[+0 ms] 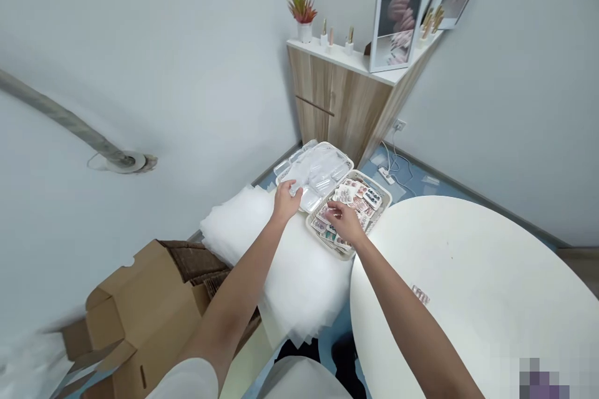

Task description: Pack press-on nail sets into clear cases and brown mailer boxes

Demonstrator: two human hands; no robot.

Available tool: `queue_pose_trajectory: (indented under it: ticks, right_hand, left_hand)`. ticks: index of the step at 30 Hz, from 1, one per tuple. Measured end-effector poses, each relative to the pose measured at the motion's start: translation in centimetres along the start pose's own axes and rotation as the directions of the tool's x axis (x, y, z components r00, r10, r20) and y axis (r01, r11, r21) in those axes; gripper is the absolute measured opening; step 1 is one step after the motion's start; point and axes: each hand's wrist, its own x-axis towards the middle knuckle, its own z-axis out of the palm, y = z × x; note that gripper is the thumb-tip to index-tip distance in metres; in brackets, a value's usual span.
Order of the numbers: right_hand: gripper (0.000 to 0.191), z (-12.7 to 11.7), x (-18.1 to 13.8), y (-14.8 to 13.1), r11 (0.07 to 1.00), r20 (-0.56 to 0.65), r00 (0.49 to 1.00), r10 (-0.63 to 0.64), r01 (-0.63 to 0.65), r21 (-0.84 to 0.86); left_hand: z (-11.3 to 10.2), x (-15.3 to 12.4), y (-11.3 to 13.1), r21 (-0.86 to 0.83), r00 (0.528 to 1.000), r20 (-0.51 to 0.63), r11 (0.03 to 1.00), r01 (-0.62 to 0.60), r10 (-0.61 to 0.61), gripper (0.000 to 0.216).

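My left hand (286,198) rests on the near edge of a white tray (313,169) filled with clear plastic bags, fingers curled around one of them. My right hand (345,220) reaches into a second white tray (380,212) packed with several small cards of press-on nails, fingers bent down onto the cards. Both trays sit side by side on a pile of white foam sheets (285,262).
A round white table (477,299) lies at the right with one small nail card (420,293) on it. An open cardboard box (145,312) stands at the lower left. A wooden cabinet (346,103) with a plant, bottles and framed pictures is at the back.
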Motion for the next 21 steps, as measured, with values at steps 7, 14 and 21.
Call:
queue_pose_trajectory:
  ticks: [7,14,21]
  right_hand:
    - [0.062,5.0,6.8,-1.9,0.959,0.048,0.999,-0.008,-0.006,0.282]
    - [0.064,7.5,9.1,-2.4,0.932,0.012,0.991,0.133,-0.129,0.338]
    - [0.045,7.4,7.4,-2.3,0.874,-0.163,0.978,0.132,-0.037,0.485]
  left_hand:
    - [0.5,5.2,-4.0,-0.303,0.990,0.042,0.943,0.140,-0.133,0.041]
    - [1.1,5.9,-4.4,-0.355,0.973,0.060,0.907,0.228,-0.221,0.036]
    - [0.9,3.9,-2.6,-0.522,0.951,-0.028,0.816,0.248,-0.307,0.033]
